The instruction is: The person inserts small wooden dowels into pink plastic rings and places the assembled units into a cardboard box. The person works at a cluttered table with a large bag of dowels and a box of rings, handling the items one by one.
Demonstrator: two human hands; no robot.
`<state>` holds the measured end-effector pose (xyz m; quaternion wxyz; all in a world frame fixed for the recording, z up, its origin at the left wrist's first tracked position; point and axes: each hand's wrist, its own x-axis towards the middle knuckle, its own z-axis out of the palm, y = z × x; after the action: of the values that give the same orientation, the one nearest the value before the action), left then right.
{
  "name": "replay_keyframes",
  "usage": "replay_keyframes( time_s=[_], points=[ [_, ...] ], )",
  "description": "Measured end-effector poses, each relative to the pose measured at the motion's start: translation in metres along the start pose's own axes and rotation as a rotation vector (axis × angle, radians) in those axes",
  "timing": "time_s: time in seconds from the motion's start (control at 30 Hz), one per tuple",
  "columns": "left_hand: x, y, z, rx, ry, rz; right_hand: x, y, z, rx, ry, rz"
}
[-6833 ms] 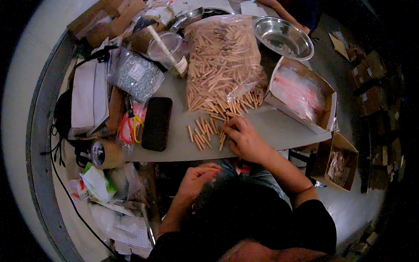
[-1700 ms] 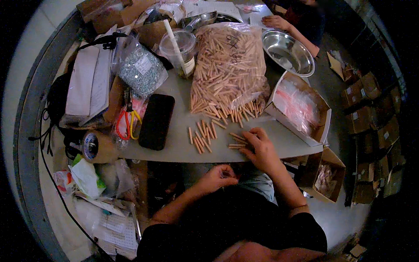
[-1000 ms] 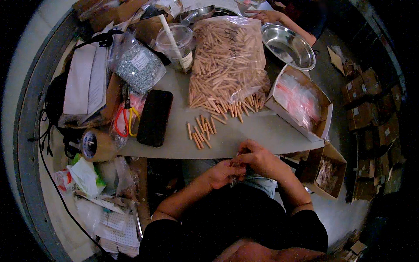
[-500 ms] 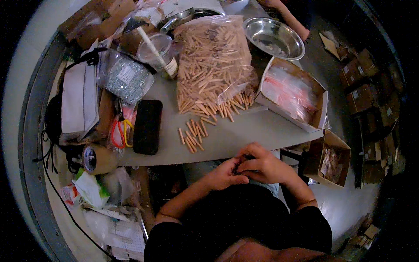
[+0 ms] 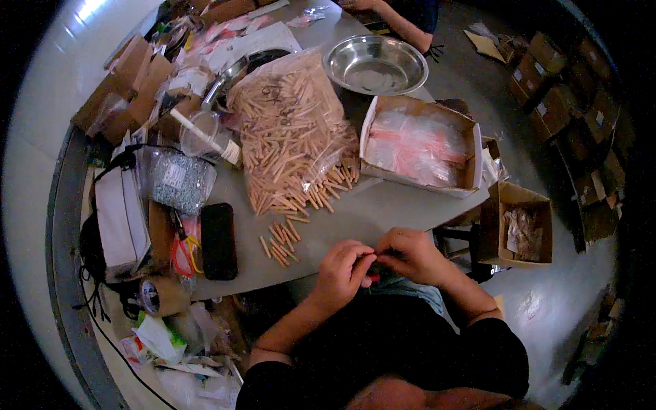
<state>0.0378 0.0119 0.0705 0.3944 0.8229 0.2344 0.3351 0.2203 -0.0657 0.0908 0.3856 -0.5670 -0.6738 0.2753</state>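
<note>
Wooden pegs point(image 5: 279, 240) lie loose near the counter point(image 5: 383, 212) edge; both hands, left point(image 5: 342, 273) and right point(image 5: 410, 254), pinch something small and reddish off its near side. Dropped, it would probably fall into the lap.

Pale tan wooden sticks point(image 5: 290, 140) in clear bag; grey worktop point(image 5: 383, 212); black phone point(image 5: 219, 240); shiny silver bowl point(image 5: 374, 65); brown cardboard box point(image 5: 418, 145) of pinkish clear bags; small red item point(image 5: 375, 277) between hands.
</note>
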Motion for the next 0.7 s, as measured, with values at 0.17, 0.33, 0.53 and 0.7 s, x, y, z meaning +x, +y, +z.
replay_keyframes(
  time_s=[0.17, 0.33, 0.53, 0.7],
  points=[
    [0.010, -0.007, 0.014, 0.021, -0.107, 0.019, -0.011, 0.010, -0.008, 0.000, 0.031, -0.007],
    [0.031, 0.006, 0.024, -0.036, -0.235, 0.152, -0.024, 0.013, -0.025, 0.081, 0.000, 0.042],
    [0.076, 0.018, 0.036, 0.040, -0.359, 0.230, -0.056, 0.031, -0.056, 0.080, 0.185, 0.044],
    [0.176, -0.002, 0.042, 0.595, -0.222, 0.429, -0.115, 0.062, -0.102, -0.213, 0.737, 0.451]
  ],
)
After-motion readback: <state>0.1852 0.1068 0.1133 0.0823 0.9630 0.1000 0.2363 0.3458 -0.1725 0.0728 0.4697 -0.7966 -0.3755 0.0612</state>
